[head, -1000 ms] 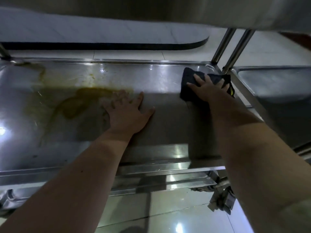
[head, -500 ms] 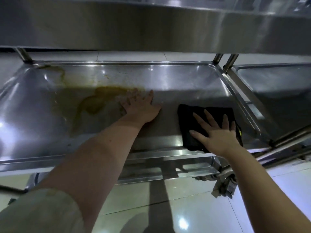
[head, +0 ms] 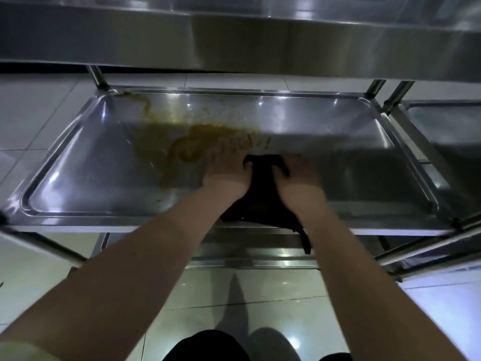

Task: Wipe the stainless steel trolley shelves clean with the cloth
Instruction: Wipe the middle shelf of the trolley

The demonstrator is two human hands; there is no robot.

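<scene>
The cloth is black and plain, bunched between the grip of the left hand and that of the right hand. The shelf is silvery grey steel with white glints; left of and beyond the left grip spreads a yellow-brown smeared stain. The floor tiles are pale grey-white
</scene>
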